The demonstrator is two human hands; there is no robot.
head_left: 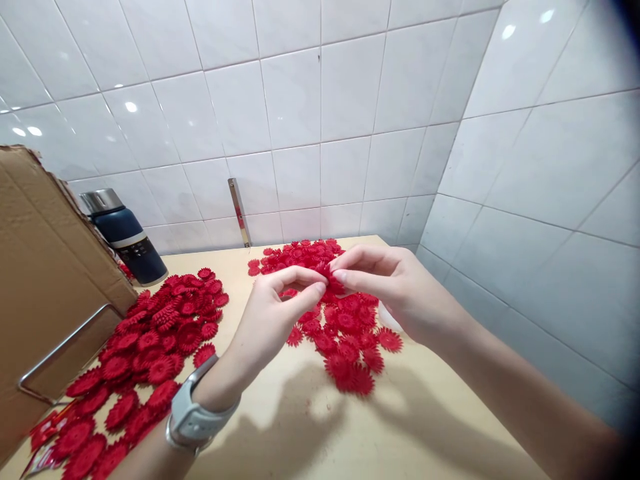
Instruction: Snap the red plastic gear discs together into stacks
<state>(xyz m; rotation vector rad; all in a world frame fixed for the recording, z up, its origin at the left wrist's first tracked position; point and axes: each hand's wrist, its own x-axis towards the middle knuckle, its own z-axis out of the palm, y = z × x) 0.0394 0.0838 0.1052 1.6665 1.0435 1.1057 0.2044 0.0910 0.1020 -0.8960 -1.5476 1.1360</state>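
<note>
both hands, left and right, pinch one red flower above the pile near the table's far edge.

Legible text, labels, brands, numbers, signs: none. The dark blue flask at the back left of the bench carries a faint pale marking on its body, too small and blurred to read. The cardboard box, the wristwatch, the wall tiles and the red plastic flower pieces show no print that can be made out.
</note>
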